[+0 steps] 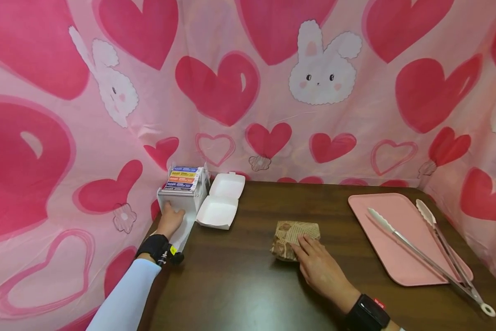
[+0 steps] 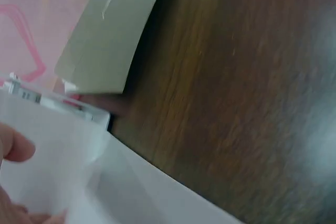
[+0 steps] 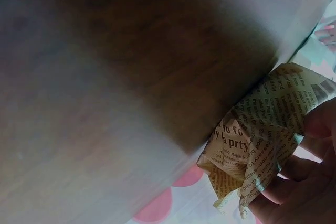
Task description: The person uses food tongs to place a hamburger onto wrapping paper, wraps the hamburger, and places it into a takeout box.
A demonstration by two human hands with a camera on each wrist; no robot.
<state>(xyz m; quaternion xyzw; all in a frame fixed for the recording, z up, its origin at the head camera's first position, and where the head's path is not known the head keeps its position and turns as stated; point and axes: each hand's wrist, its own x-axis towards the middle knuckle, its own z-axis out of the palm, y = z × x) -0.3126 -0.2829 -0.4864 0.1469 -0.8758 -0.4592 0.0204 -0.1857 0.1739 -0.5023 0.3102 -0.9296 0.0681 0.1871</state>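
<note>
Under the left hand (image 1: 171, 222), thumb and fingers parted, gripping nothing visible: the white dispenser (image 1: 190, 202)! Label-fetching, seemingly, calling for a pinch next. Those coloured labels (image 1: 183, 179) are too small to read. Between the hands, an open white box (image 1: 218, 212). Beneath the right hand's (image 1: 320, 266) loose hold, on the bench (image 1: 239, 285), the wrapped parcel (image 1: 291, 233), printed "daily", "a prty"!

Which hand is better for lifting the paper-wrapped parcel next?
Probably the right hand: its fingers are already on the paper-wrapped parcel. The left hand is away at the white dispenser, apart from the parcel.
</note>
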